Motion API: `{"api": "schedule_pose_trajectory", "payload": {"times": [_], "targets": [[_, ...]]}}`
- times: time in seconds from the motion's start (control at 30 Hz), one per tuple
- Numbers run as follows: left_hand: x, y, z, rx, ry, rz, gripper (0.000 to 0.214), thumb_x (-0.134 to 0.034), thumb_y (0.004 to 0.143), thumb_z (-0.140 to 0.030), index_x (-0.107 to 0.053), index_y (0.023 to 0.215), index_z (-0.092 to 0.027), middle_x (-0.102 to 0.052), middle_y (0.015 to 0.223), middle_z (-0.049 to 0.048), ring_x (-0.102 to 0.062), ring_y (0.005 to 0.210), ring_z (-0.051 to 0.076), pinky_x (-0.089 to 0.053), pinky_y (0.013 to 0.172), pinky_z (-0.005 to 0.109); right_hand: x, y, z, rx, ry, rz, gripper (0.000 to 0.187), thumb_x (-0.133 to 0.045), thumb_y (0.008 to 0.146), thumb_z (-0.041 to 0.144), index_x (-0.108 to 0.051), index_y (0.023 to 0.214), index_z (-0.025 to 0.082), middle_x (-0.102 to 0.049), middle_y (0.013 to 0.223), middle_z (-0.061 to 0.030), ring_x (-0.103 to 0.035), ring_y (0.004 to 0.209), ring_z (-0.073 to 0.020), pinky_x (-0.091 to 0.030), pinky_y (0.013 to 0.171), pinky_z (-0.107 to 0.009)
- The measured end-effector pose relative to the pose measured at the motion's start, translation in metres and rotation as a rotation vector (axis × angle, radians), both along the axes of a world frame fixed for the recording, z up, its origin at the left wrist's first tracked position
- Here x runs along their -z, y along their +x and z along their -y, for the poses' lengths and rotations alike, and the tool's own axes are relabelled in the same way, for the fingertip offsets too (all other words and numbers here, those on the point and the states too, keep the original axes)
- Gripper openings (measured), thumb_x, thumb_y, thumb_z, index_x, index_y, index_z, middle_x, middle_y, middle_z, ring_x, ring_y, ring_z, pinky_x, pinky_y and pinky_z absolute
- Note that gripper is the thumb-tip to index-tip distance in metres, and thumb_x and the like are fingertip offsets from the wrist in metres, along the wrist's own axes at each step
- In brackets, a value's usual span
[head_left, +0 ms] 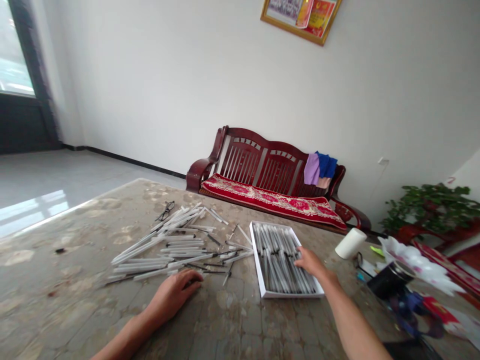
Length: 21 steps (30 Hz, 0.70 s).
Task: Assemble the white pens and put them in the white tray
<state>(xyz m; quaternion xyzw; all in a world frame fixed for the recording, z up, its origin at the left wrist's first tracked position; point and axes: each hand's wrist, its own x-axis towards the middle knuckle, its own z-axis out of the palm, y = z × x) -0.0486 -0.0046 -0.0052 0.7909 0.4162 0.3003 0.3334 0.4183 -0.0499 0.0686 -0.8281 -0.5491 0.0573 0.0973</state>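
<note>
My left hand (183, 286) rests on the table beside a loose pile of pens (183, 245). Its fingers are loosely bent, with a gap between thumb and index finger, and nothing shows in it. The pens have translucent whitish barrels, some with black ends, and thin black pieces lie among them. To the right, a shallow white box (257, 270) holds two rows of similar pens (279, 272). My right hand (310, 263) reaches over the box's right side, its fingertips at the pens. Thumb and fingers look apart there, and no pen is visibly gripped.
The patterned tabletop (232, 325) bears glasses (165, 210) behind the pile. At right stand a white paper roll (350, 243), a black cylindrical container (391, 280) and crumpled white plastic (416, 262). Beyond the table is a wooden bench (258, 165).
</note>
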Motion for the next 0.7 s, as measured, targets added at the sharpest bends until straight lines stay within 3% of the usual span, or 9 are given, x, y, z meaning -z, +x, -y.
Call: {"api": "schedule_pose_trajectory", "payload": {"times": [0.1, 0.17, 0.27, 0.4, 0.53, 0.7], "targets": [[-0.004, -0.002, 0.001, 0.017, -0.020, -0.025, 0.020, -0.056, 0.082, -0.033, -0.072, 0.088, -0.024, -0.075, 0.089, 0.0045, -0.068, 0.086, 0.024, -0.048, 0.078, 0.030, -0.005, -0.009, 0.003, 0.002, 0.024, 0.041, 0.044, -0.065, 0.073, 0.023, -0.063, 0.116, 0.015, -0.073, 0.088, -0.0088, -0.067, 0.087, -0.0243, -0.044, 0.074, -0.028], [-0.008, -0.004, 0.004, 0.017, -0.017, -0.058, 0.020, -0.055, 0.083, -0.030, -0.072, 0.089, -0.023, -0.075, 0.091, 0.0054, -0.068, 0.088, 0.024, -0.048, 0.080, 0.030, -0.008, -0.029, 0.001, -0.022, 0.088, 0.023, 0.038, -0.057, 0.080, 0.027, -0.063, 0.116, 0.015, -0.073, 0.093, -0.0111, -0.067, 0.090, -0.0248, -0.045, 0.075, -0.029], [-0.014, -0.005, 0.010, 0.065, 0.018, -0.110, 0.020, -0.052, 0.085, -0.026, -0.071, 0.093, -0.023, -0.073, 0.094, 0.0058, -0.067, 0.088, 0.022, -0.047, 0.079, 0.028, -0.007, -0.088, -0.005, -0.146, 0.206, -0.162, 0.032, -0.051, 0.083, 0.027, -0.067, 0.109, 0.018, -0.073, 0.090, -0.0079, -0.068, 0.085, -0.0221, -0.047, 0.075, -0.028], [-0.018, -0.005, 0.019, 0.097, 0.065, -0.189, 0.020, -0.051, 0.086, -0.021, -0.069, 0.095, -0.025, -0.068, 0.097, 0.0041, -0.065, 0.085, 0.019, -0.047, 0.075, 0.025, 0.007, -0.189, -0.016, -0.408, 0.238, -0.331, 0.022, -0.056, 0.080, 0.021, -0.072, 0.094, 0.022, -0.073, 0.094, -0.0042, -0.067, 0.088, -0.0197, -0.047, 0.080, -0.027], [-0.018, -0.009, 0.029, 0.127, 0.108, -0.218, 0.020, -0.053, 0.085, -0.015, -0.067, 0.094, -0.026, -0.065, 0.097, 0.0026, -0.063, 0.084, 0.017, -0.046, 0.074, 0.024, 0.021, -0.264, -0.035, -0.478, 0.242, -0.208, 0.020, -0.056, 0.081, 0.014, -0.072, 0.089, 0.023, -0.070, 0.094, -0.0032, -0.065, 0.092, -0.0184, -0.046, 0.082, -0.025], [-0.010, -0.016, 0.035, 0.158, 0.163, -0.114, 0.017, -0.052, 0.089, -0.017, -0.067, 0.092, -0.025, -0.064, 0.096, 0.0032, -0.061, 0.089, 0.016, -0.046, 0.080, 0.023, 0.029, -0.304, -0.060, -0.547, 0.200, 0.033, 0.019, -0.062, 0.081, 0.013, -0.071, 0.092, 0.025, -0.066, 0.099, -0.0033, -0.061, 0.100, -0.0195, -0.044, 0.086, -0.025]]}}
